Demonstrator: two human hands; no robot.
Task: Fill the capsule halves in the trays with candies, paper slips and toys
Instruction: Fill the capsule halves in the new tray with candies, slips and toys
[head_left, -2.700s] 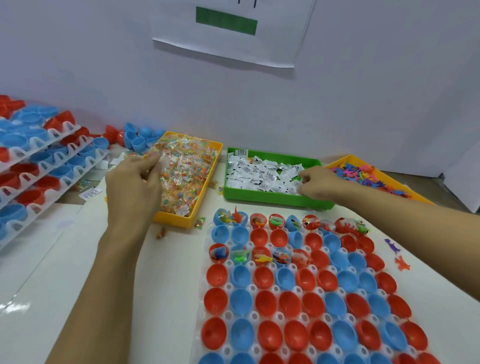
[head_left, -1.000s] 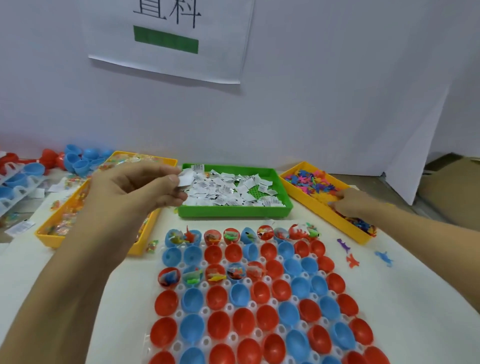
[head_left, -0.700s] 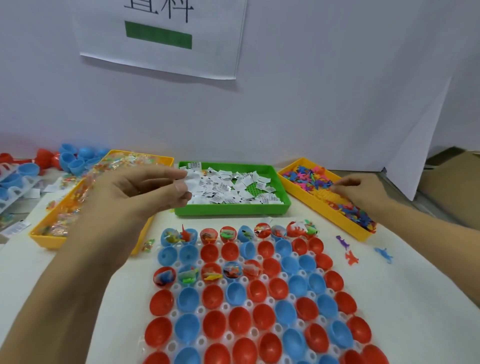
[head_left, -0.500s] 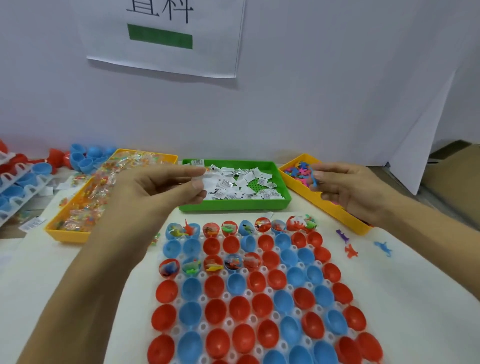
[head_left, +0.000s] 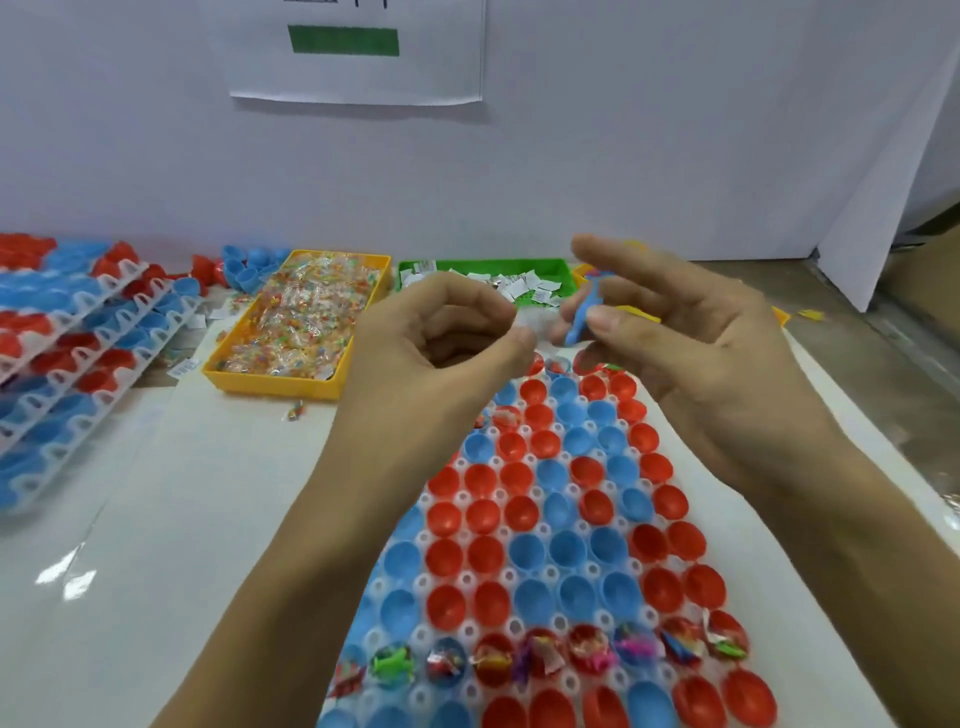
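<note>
A white tray (head_left: 543, 530) of red and blue capsule halves lies in front of me. One near row (head_left: 545, 660) holds candies and toys; the far rows are partly hidden by my hands. My left hand (head_left: 431, 358) hovers over the far end with fingers curled, thumb and forefinger pinching what looks like a small white paper slip (head_left: 530, 326). My right hand (head_left: 701, 358) is beside it and pinches a blue toy (head_left: 582, 317) between thumb and fingers. Behind them sit the yellow candy bin (head_left: 270, 376) and the green slip bin (head_left: 410, 270). The toy bin (head_left: 779, 314) is mostly hidden.
Stacked trays of capsule halves (head_left: 78, 343) fill the left side. Loose red and blue halves (head_left: 239, 265) lie by the wall. A stray candy (head_left: 293, 413) lies in front of the candy bin. A white partition (head_left: 883, 156) stands at the right.
My right hand has lifted a blue toy out of the toy bin and moved left. Both hands now meet above the tray's far end. The view has tipped down.
</note>
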